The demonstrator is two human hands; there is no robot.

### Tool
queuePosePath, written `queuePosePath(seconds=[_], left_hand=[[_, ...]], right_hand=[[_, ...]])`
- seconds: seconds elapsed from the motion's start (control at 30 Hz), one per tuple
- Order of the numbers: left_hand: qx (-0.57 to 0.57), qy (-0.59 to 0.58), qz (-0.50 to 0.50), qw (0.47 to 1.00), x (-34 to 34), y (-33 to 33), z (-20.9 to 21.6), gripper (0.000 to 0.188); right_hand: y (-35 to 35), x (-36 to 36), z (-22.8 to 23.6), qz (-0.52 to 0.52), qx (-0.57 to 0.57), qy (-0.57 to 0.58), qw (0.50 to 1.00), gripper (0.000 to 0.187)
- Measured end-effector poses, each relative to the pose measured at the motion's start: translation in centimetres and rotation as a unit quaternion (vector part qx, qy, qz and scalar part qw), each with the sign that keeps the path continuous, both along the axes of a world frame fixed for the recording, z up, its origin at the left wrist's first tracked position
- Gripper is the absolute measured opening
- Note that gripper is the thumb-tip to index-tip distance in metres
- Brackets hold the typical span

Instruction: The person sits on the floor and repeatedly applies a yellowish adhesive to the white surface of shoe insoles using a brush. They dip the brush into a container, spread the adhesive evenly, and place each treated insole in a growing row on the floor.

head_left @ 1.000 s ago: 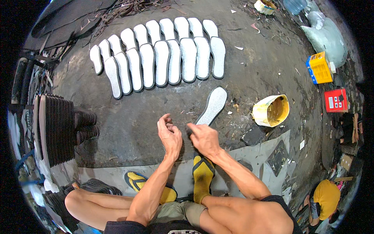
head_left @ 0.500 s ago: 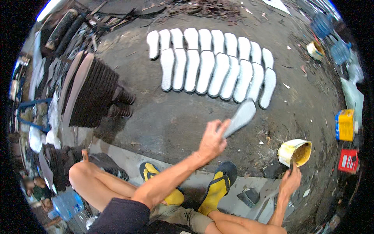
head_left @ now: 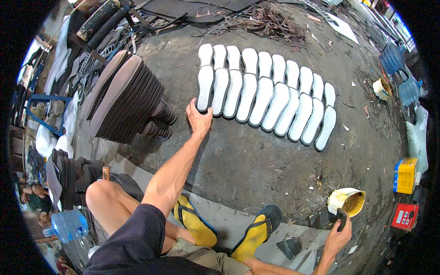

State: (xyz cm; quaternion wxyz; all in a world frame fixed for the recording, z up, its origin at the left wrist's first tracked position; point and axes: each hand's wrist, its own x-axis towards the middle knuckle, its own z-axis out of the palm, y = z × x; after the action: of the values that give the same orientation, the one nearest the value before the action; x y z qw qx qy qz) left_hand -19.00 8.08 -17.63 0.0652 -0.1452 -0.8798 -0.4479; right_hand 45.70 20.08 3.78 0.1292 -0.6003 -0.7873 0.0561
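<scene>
My left hand reaches to the left end of the front row of soles. Thumb and fingers close around the near end of the leftmost white-coated shoe sole, which lies on the ground, white face up. My right hand is at the lower right, holding a small dark flat piece upright in its fingers. Just beyond that piece, a yellow-stained white bucket lies tilted with its mouth to the right and brownish-yellow stuff inside. Two rows of white-topped, dark-edged soles lie side by side ahead of me.
Stacked brown soles stand at the left, with more dark soles near my knee. Dark scraps pile up at the back. A yellow box and a red box stand at the right. My yellow-socked feet are in front.
My left hand has carried the sole from the right over to the left end of the front row, where it now lies. My right hand stays by the bucket; the view has shifted.
</scene>
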Motion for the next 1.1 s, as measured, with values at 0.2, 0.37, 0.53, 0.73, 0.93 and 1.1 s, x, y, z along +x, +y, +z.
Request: queuePosePath(seconds=[0.2,0.37,0.53,0.73,0.93,1.1], left_hand=[[0.049,-0.135,0.090,0.986,9.8,-3.3,0.3,0.066],[0.139,-0.238,0.142,0.951,17.1,-7.0,1.5,0.025],[0.191,-0.331,0.101,0.919,21.1,-8.5,6.3,0.042],[0.312,-0.303,-0.052,0.899,22.7,-8.0,16.2,0.023],[0.320,-0.190,-0.137,0.918,22.7,-14.1,30.9,0.019],[0.305,0.127,-0.004,0.944,19.1,-26.5,36.9,0.023]], right_hand=[[3.7,3.3,1.0,-0.229,0.072,0.103,0.965,0.063],[5.3,6.7,1.5,-0.303,-0.008,0.498,0.813,0.080],[3.8,7.4,-4.0,-0.222,0.034,0.680,0.698,0.064],[2.4,6.9,-13.7,-0.384,-0.107,0.577,0.713,0.053],[3.9,11.7,-16.4,-0.373,-0.237,0.573,0.690,0.102],[5.4,8.0,-15.2,-0.392,-0.210,0.574,0.687,0.074]])
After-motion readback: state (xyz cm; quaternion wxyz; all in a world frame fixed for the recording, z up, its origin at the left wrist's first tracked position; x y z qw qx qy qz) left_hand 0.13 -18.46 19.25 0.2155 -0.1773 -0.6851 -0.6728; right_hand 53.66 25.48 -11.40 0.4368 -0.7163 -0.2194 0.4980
